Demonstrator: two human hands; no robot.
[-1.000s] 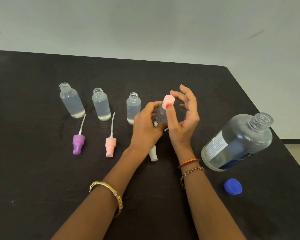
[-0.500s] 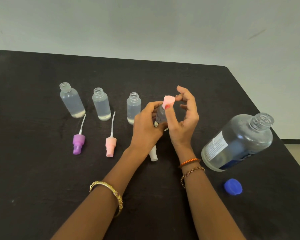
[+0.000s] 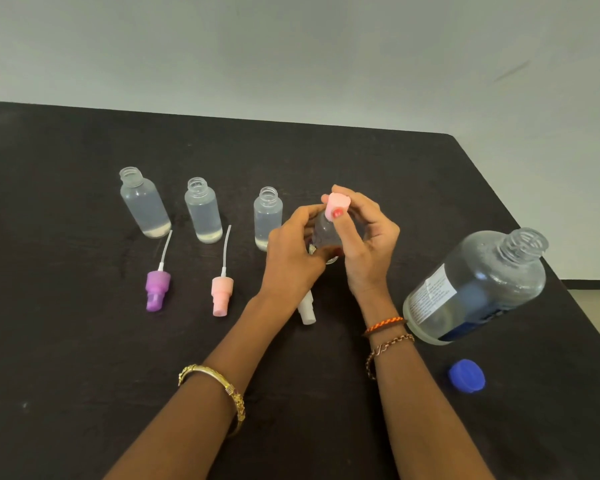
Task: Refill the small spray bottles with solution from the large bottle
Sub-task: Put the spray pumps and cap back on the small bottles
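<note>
- While the right hand (image 3: 368, 247) curls its thumb and fingertips round the pink spray cap (image 3: 338, 203), that cap sits on the neck of a small clear bottle (image 3: 324, 233) held upright above the table.
- Wrapped round the body of this bottle from the left, the left hand (image 3: 291, 258) grips it, its fingers closed on the plastic; most of the bottle is hidden between the two hands.
- Under the left wrist a white spray head (image 3: 307, 308) lies on its side on the black table (image 3: 66, 341).
- Just left of the hands stands the nearest open spray bottle (image 3: 268, 218), uncapped and holding clear liquid.
- Further left stand a middle open bottle (image 3: 203, 211) and a far-left open bottle (image 3: 142, 204), both uncapped, both with clear liquid; the far-left one appears tilted in the wide-angle view.
- Nearer the person than those two lie a pink spray head (image 3: 221, 294) and a purple spray head (image 3: 157, 289), each on its side with its dip tube pointing toward the bottles.
- To the right of the right forearm stands the large bottle (image 3: 475, 289), open at the neck, labelled, partly filled.
- A blue cap (image 3: 466, 375) lies on the table near the large bottle's base, on the side towards the person.
</note>
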